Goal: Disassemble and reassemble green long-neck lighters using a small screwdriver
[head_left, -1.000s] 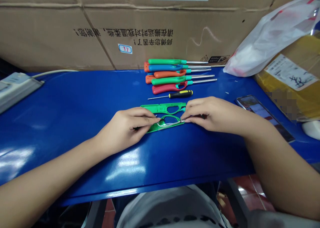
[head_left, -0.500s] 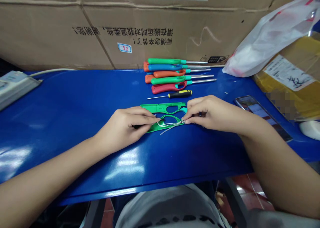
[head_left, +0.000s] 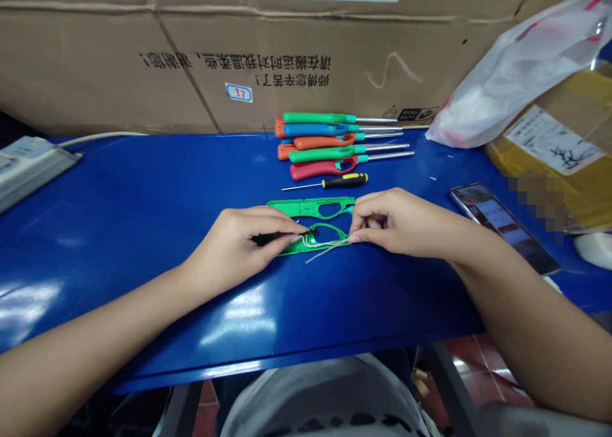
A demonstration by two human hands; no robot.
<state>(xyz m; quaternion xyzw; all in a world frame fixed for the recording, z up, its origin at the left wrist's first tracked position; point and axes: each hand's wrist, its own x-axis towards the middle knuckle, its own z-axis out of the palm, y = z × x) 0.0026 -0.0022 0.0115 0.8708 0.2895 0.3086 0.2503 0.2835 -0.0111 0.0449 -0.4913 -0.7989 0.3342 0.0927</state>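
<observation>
1. The person's left hand point(head_left: 253, 239) has its thumb and fingertips pinched on a small black part point(head_left: 310, 234) at the lower green shell half point(head_left: 292, 248); the palm hides much of that end.
2. The right hand point(head_left: 396, 223), apart from the left, is clamped with thumb and forefinger on the ends of thin white wires point(head_left: 327, 242) at the shell's other end.
3. The lower half is a shallow plastic casing with an oval loop, lying between the hands; the wires run along it, and a translucent strand point(head_left: 315, 256) sticks out over its near edge.
4. Just beyond lies the matching upper green shell half point(head_left: 287, 207), hollow side up, with ribs moulded inside.
5. Farther off is a screwdriver point(head_left: 345, 180) with a black and yellow handle, then a row of lighters point(head_left: 320, 169) in green, blue, orange and red plastic with slim metal tubes.
6. All rest on a glossy blue table point(head_left: 143, 188) that mirrors the light.
7. To the right are a lit phone point(head_left: 507, 226), a taped parcel point(head_left: 530, 162) and a crinkled translucent bag point(head_left: 516, 73) whose pale contents are unclear.
8. A white power strip point(head_left: 29, 169) sits at left; a creased cardboard carton point(head_left: 119, 73) with upside-down print walls the back; reddish floor tiles point(head_left: 468, 355) show below.
</observation>
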